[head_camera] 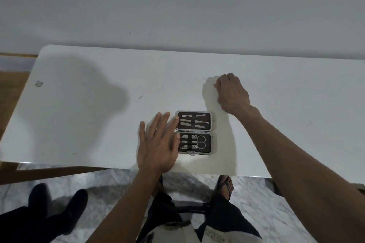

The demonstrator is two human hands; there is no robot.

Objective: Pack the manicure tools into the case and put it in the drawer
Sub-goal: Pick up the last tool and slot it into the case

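Steadying the open case [194,132] with flat left hand [158,144] while curled right hand [231,92], contents unseen, rests on table [88,114] beyond.

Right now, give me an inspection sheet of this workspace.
Surface: white table, small dark specks.
Job's things: open dark metal-rimmed manicure case, silver tools strapped in both halves; no drawer seen.
Clutter: nothing seen.
Grips: left hand flat, fingers straight, touching the case's left edge; right hand curled on the table beyond the case, contents hidden.
Cables: nothing seen.
Surroundings: grey wall, marble floor, another person's dark shoes.
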